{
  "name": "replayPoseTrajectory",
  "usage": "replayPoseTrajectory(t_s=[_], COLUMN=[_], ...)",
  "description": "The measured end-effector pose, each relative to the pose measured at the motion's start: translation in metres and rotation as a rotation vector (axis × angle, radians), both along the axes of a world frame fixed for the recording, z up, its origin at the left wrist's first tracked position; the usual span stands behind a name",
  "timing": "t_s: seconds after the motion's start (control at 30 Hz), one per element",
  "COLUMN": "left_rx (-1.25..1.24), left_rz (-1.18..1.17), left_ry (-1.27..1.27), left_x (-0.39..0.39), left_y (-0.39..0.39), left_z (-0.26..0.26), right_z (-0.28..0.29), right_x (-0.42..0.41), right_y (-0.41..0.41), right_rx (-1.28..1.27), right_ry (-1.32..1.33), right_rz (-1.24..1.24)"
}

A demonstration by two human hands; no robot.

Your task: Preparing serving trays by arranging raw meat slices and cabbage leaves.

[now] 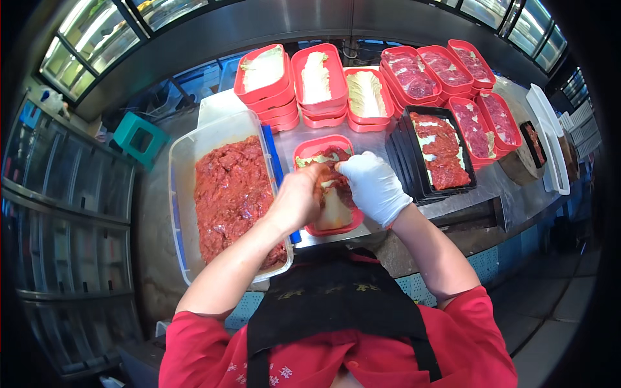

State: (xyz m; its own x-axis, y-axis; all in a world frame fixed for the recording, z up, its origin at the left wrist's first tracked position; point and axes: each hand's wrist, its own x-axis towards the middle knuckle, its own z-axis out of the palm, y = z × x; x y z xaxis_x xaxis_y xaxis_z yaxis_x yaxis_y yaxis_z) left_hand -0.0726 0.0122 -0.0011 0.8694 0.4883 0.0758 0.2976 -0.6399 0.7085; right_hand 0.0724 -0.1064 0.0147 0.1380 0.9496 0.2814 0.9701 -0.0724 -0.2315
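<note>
My bare left hand (pixel 297 196) and my right hand (pixel 376 182), in a white glove, meet over a red plastic tray (pixel 335 232). Between them, both sets of fingertips pinch red marinated meat (pixel 342 188). The fingers hide part of it. A pale cabbage leaf (pixel 335 211) lines the tray and shows bare at the near end. More of the red meat lies on the leaf's far end. Left of the tray, a clear plastic tub (pixel 180 208) holds a large mass of marinated meat (pixel 233 199); my left forearm crosses above its near right side.
Stacked red trays with cabbage leaves (pixel 320 104) stand at the back. Red trays of raw meat slices (pixel 410 72) fill the back right. Beside my right hand stands a stack of black trays (pixel 412 179), the top one holding marinated meat over leaf. A green stool (pixel 140 138) is left.
</note>
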Motion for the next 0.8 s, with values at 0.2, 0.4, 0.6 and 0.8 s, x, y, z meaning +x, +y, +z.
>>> replayPoseTrajectory(t_s=[0.2,0.4,0.6,0.8], left_rx=[-0.165,-0.247,0.202,0.574], left_rz=[0.225,0.530,0.563,0.139], left_ry=[-0.184,-0.150,0.150,0.378], left_x=[-0.042,-0.098,-0.113,-0.081], left_y=[0.049,0.135,0.193,0.199], left_z=[0.034,0.025,-0.054,-0.080], right_z=[-0.014,-0.015,-0.001,0.017], right_x=[-0.011,-0.012,-0.031,-0.033], right_y=[0.011,0.011,0.015,0.007], right_rx=[-0.081,-0.047,-0.015,-0.029], right_ry=[-0.385,-0.260,-0.155,0.011], right_rz=[0.050,-0.039,0.027,0.034])
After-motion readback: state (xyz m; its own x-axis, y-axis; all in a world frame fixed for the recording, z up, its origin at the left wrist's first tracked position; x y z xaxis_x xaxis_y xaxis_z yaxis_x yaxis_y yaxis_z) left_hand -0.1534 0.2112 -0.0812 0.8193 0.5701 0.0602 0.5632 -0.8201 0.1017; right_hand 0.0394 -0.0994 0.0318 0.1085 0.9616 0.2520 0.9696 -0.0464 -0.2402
